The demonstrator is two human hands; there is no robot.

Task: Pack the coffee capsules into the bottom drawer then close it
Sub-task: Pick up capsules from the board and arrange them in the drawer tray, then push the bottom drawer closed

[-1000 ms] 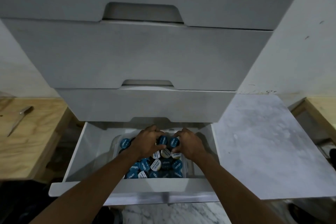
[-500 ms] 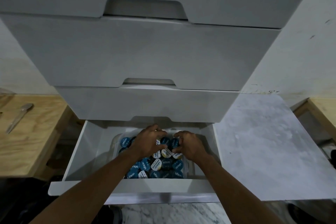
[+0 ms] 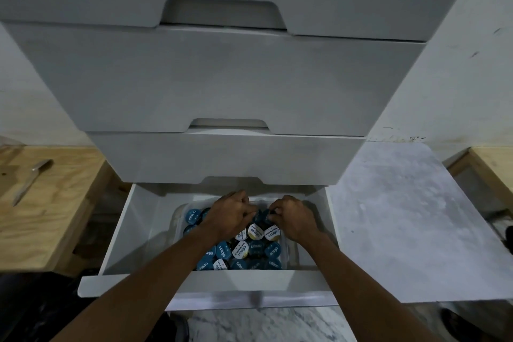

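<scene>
**Both hands in the open bottom drawer, on the capsules**

Your bottom drawer (image 3: 116, 233) stands pulled out toward you; the coffee capsules (image 3: 244, 251) lie packed in a clear tub (image 3: 179, 219) inside it, right of centre. Your left hand (image 3: 229, 216) and right hand (image 3: 294, 218) rest on the far capsules, close together; fingers of both are curled down among them, but whether they pinch any capsule cannot be told. A knife (image 3: 29, 183) lies on the wooden bench (image 3: 55, 203), far left.
</scene>
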